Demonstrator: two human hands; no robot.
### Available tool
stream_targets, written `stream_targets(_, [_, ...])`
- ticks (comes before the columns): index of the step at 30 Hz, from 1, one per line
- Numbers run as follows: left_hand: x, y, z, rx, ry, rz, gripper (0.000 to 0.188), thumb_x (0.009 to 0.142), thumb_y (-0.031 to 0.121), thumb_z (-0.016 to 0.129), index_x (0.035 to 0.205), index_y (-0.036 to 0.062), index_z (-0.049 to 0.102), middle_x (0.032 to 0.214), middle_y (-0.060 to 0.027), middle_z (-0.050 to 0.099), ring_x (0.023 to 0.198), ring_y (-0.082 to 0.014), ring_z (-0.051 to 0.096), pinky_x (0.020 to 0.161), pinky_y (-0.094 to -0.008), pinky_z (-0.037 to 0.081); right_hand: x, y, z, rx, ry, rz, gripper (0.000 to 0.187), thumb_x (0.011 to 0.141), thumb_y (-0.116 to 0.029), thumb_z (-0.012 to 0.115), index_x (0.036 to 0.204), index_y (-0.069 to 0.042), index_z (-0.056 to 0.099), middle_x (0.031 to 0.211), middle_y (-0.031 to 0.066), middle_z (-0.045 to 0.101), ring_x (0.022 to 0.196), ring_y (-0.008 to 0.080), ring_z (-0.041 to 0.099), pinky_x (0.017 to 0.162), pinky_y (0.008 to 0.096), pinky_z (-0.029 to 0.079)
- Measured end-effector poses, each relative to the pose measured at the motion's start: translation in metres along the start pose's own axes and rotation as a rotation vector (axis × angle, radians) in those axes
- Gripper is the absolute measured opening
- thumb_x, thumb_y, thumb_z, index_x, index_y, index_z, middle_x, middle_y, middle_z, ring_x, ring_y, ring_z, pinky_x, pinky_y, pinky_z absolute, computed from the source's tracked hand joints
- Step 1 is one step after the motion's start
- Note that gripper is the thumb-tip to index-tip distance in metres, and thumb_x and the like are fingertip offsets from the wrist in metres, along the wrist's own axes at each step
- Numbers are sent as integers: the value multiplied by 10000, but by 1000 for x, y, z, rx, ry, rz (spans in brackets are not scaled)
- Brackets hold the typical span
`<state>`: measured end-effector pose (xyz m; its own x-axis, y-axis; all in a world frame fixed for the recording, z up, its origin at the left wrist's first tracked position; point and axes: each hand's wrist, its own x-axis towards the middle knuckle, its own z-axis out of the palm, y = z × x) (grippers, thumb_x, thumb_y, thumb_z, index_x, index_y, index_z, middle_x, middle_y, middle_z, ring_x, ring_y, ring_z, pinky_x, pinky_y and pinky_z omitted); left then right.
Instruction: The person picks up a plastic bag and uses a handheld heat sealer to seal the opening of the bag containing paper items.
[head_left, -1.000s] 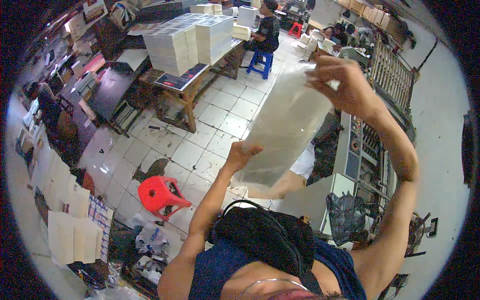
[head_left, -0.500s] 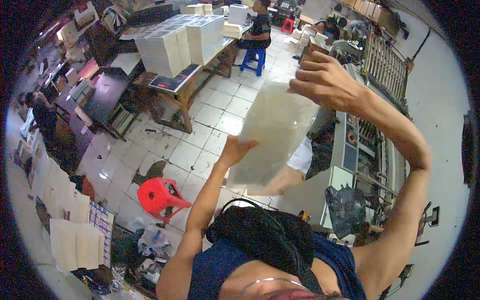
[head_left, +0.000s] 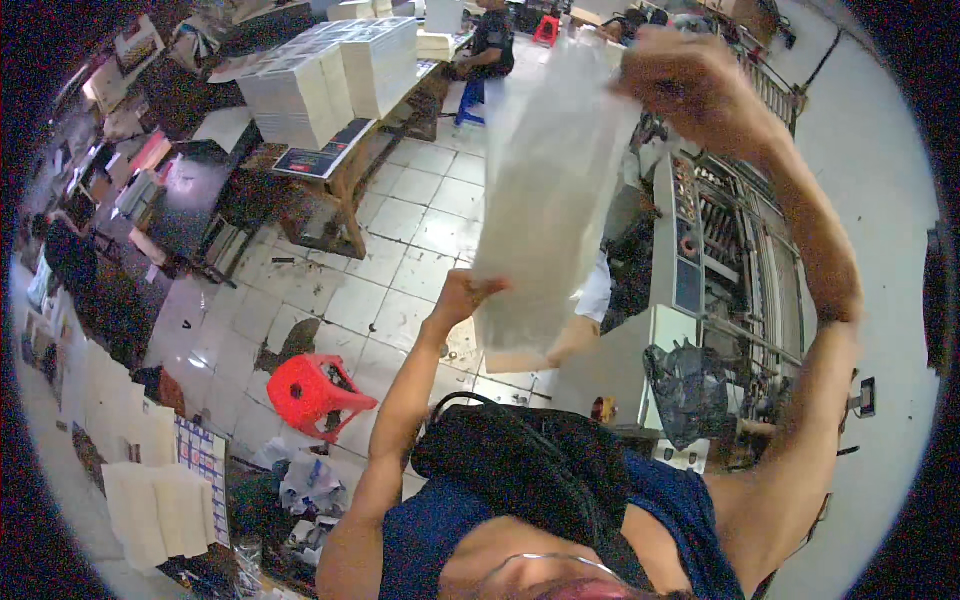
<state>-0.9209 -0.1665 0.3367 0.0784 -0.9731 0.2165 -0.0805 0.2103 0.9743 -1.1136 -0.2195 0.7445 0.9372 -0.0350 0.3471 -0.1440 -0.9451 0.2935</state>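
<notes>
In front of me hangs a long clear plastic bag (head_left: 545, 225), its lower part filled with something flat and pale, its upper part see-through and smeared by motion. My left hand (head_left: 470, 298) grips its left side, thumb across the front and the other fingers behind. Raised high on the right, my right hand (head_left: 675, 85) is closed at the bag's upper right edge; its fingers are blurred. A black bag (head_left: 520, 470) lies across my chest.
Tall paper stacks (head_left: 300, 95) stand on a wooden table (head_left: 345, 205). A red plastic stool (head_left: 315, 395) is on the tiled floor at left. Machinery (head_left: 725, 230) and a black plastic bag (head_left: 685, 390) are at right. A person (head_left: 490, 45) sits beyond the table.
My right hand has risen, drawing the top of the clear bag upward, so more see-through plastic shows above the pale contents. My left hand keeps its grip. The view has shifted slightly.
</notes>
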Motion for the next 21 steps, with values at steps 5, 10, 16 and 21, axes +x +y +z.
stream_targets(5, [8,-31,14,311,-100,181,325,798,321,708,895,11,700,835,-92,700,746,-110,634,676,-271,504,-13,2,19,79,-274,-44,67,823,-55,579,840,4,605,716,132,530,698,280,530,654,360,427])
stream_targets(10, [-4,-11,23,161,-100,13,278,811,258,699,953,19,685,888,-80,697,805,-120,637,720,-287,509,-21,-6,15,147,-383,65,94,780,2,608,871,2,632,817,107,613,817,211,587,751,317,477])
stream_targets(16, [-6,-37,34,109,-149,-54,210,814,177,689,934,6,675,876,-86,694,785,-153,641,731,-301,512,-16,-7,2,-66,-340,189,135,895,-125,553,912,-16,630,792,62,658,735,141,612,652,293,482])
stream_targets(21, [-13,-26,35,41,-73,-2,132,806,103,680,895,6,693,840,-55,696,744,-108,632,696,-269,515,-24,8,-18,371,-27,140,188,915,-180,547,907,-42,674,797,94,644,790,119,599,697,285,510])
